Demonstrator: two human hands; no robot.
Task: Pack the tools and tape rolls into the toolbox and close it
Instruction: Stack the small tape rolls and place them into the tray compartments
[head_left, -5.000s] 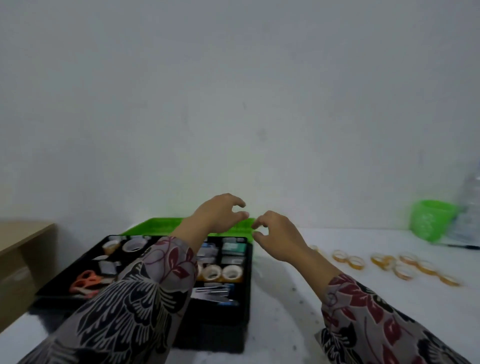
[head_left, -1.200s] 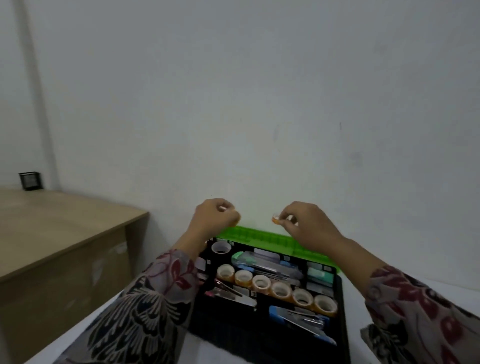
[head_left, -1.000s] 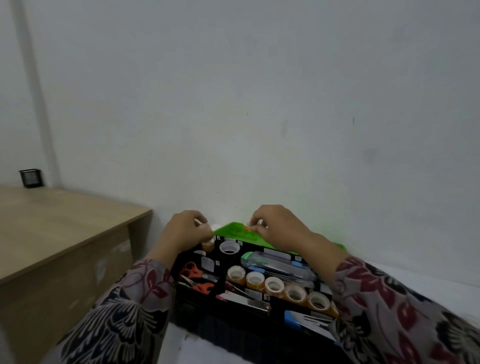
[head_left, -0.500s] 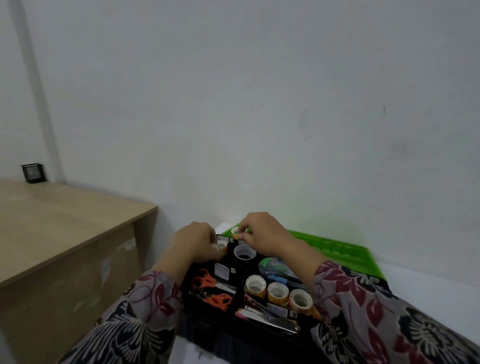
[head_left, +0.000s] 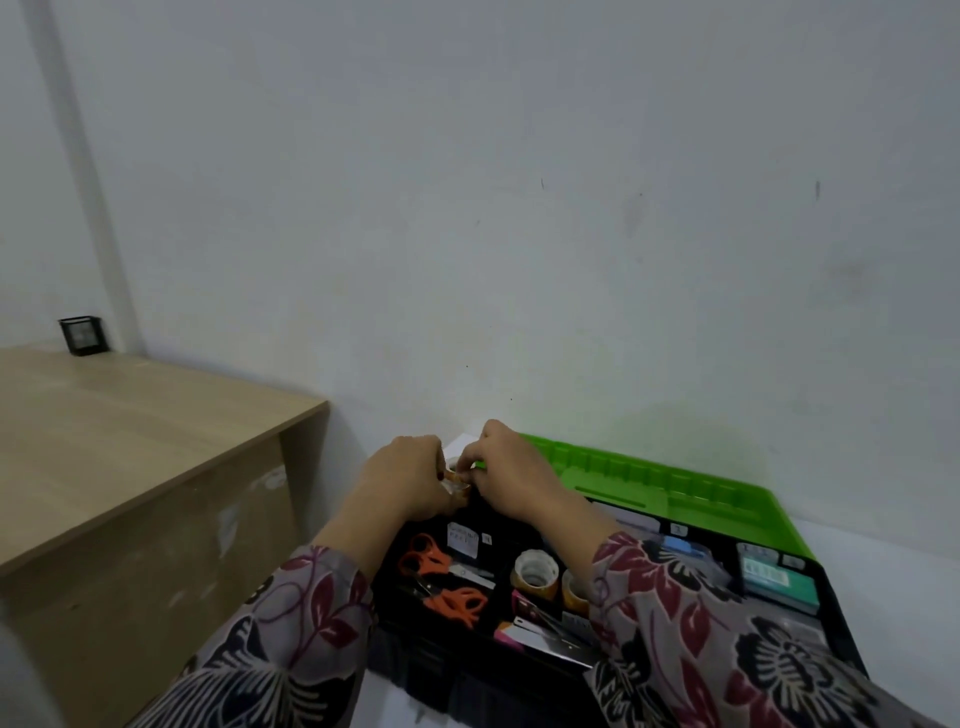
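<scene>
Tape roll (head_left: 458, 475) now down at toolbox (head_left: 457, 680)

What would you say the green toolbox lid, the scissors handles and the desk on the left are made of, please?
Green lid: likely moulded plastic, semi-gloss, with ribbed slots. Scissors handles: probably orange plastic, matte, smoothly rounded loops. Desk: seemingly wood-look laminate board, matte, faint grain, flat square edge.

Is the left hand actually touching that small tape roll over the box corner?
Touching: the head view shows the left hand pinching the small tape roll, no gap.
</scene>
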